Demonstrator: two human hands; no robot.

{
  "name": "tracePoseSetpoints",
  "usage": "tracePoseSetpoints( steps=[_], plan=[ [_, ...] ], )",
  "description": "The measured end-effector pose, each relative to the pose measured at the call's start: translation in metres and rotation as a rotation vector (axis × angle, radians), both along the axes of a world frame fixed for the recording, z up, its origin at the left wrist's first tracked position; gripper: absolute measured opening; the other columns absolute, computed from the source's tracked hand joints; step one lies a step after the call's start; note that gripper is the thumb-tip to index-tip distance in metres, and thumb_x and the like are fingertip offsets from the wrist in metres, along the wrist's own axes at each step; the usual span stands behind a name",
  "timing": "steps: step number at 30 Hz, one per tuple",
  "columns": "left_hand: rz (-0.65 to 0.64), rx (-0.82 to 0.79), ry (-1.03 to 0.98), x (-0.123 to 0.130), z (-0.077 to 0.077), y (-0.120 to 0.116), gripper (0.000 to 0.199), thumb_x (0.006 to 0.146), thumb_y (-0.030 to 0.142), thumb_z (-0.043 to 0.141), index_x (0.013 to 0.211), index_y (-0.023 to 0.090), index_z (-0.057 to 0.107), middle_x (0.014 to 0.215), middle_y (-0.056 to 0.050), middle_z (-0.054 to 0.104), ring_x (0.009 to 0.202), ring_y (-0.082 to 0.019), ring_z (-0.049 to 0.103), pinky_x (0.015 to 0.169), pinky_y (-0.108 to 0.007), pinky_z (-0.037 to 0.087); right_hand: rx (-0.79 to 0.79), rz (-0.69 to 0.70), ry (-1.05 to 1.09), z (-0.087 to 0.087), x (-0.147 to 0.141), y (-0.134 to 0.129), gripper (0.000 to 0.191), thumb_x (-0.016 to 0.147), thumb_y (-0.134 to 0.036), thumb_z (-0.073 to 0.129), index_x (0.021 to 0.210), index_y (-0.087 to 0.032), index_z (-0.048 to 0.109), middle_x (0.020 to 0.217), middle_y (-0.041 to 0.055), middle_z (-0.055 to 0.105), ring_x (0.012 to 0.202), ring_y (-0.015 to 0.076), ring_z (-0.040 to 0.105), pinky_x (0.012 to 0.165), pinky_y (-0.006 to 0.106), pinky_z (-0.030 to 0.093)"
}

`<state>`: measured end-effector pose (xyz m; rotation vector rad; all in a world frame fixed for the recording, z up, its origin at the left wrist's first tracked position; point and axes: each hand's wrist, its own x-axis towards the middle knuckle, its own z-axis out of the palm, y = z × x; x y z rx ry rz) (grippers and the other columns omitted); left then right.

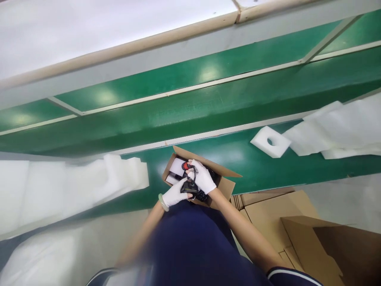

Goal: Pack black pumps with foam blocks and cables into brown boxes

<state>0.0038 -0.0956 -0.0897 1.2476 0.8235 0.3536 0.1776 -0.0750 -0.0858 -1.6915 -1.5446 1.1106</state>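
An opened cardboard box (228, 186) stands on the green work surface close to my body, its flaps spread. Over it, my left hand (175, 193), in a white glove, grips a black device (189, 187) with a cable. My right hand (203, 177), also gloved, is closed around a black part with a red ring (186, 166), just above the other hand. A dark cord runs between the two parts. Inside the box lie a white block (177, 167) and black coiled material (202, 195), partly hidden by my hands.
White foam pieces (119, 178) are stacked at the left, and more foam sheets (336, 131) lie at the right beside a foam block with a hole (279, 147). Flattened cardboard (268, 214) is piled below the bench on the right. A white shelf (119, 31) overhangs the far side.
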Motion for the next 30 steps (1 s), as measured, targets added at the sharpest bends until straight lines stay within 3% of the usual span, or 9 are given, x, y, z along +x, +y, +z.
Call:
tracePoseSetpoints(
  steps=[3,6,12,15,18,21,23,26,30],
  plan=[
    [0.040,0.031,0.025,0.009,-0.003,0.002,0.064,0.077,0.037,0.067,0.131,0.015,0.041,0.128,-0.012,0.053,0.116,-0.025,0.050,0.104,-0.040,0.037,0.024,-0.014,0.091,-0.007,0.000,0.009,0.028,0.089,-0.033,0.042,0.108,-0.022,0.059,0.117,0.0045,0.063,0.100,0.0184,0.061,0.092,0.032,0.047],
    [0.006,0.042,0.089,0.006,-0.007,0.010,0.066,0.075,0.036,0.069,0.131,0.014,0.043,0.129,-0.013,0.053,0.116,-0.026,0.052,0.104,-0.041,0.038,-0.006,-0.070,0.119,-0.018,0.000,0.008,0.035,0.092,-0.035,0.034,0.115,-0.020,0.056,0.119,0.0063,0.063,0.090,0.0173,0.065,0.089,0.032,0.050],
    [-0.069,0.094,0.198,-0.009,-0.014,0.024,0.078,0.075,0.038,0.067,0.141,0.014,0.033,0.140,-0.014,0.045,0.126,-0.028,0.045,0.109,-0.044,0.033,0.008,-0.101,-0.197,-0.039,0.007,-0.003,0.036,0.093,-0.030,0.029,0.115,-0.018,0.056,0.127,0.0088,0.058,0.116,0.0200,0.053,0.102,0.034,0.041],
    [0.008,0.128,0.204,-0.014,-0.013,0.022,0.071,0.078,0.040,0.063,0.140,0.016,0.035,0.139,-0.013,0.045,0.125,-0.028,0.046,0.108,-0.045,0.033,-0.003,-0.060,-0.111,-0.040,0.009,-0.003,0.038,0.093,-0.029,0.028,0.120,-0.018,0.052,0.130,0.0090,0.055,0.118,0.0183,0.052,0.102,0.032,0.041],
    [0.164,0.172,0.188,-0.017,-0.008,0.012,0.057,0.078,0.041,0.063,0.126,0.015,0.048,0.126,-0.012,0.056,0.116,-0.027,0.053,0.104,-0.045,0.039,-0.068,-0.045,0.197,-0.031,0.005,-0.002,0.043,0.094,-0.028,0.023,0.132,-0.018,0.040,0.141,0.0123,0.043,0.115,0.0184,0.055,0.097,0.035,0.045],
    [0.501,0.229,0.178,-0.013,0.002,0.000,0.054,0.079,0.044,0.062,0.123,0.016,0.046,0.125,-0.011,0.054,0.117,-0.027,0.051,0.106,-0.043,0.036,-0.111,0.063,0.446,-0.010,-0.001,-0.004,0.052,0.094,-0.026,0.023,0.145,-0.023,0.014,0.150,0.0136,0.025,0.122,0.0196,0.050,0.098,0.039,0.043],
    [0.710,0.247,0.130,-0.006,0.009,-0.006,0.053,0.084,0.046,0.054,0.127,0.018,0.040,0.130,-0.011,0.049,0.121,-0.025,0.048,0.107,-0.040,0.035,-0.133,0.145,0.436,0.003,-0.005,-0.008,0.063,0.092,-0.028,0.033,0.147,-0.026,0.003,0.152,0.0123,0.022,0.129,0.0206,0.041,0.103,0.042,0.038],
    [0.809,0.265,0.046,0.010,0.020,-0.011,0.054,0.088,0.048,0.045,0.133,0.022,0.030,0.137,-0.011,0.042,0.125,-0.023,0.045,0.107,-0.038,0.036,-0.146,0.236,0.368,0.016,-0.008,-0.012,0.080,0.080,-0.036,0.057,0.147,-0.022,0.015,0.148,0.0126,0.032,0.132,0.0240,0.036,0.107,0.043,0.032],
    [0.774,0.395,0.097,0.018,0.042,-0.017,0.057,0.086,0.052,0.048,0.131,0.021,0.033,0.135,-0.013,0.042,0.125,-0.025,0.043,0.106,-0.040,0.036,-0.147,0.330,0.500,0.024,0.007,-0.003,0.072,0.075,-0.047,0.062,0.136,-0.015,0.040,0.132,0.0138,0.052,0.122,0.0270,0.047,0.105,0.043,0.035]
  ],
)
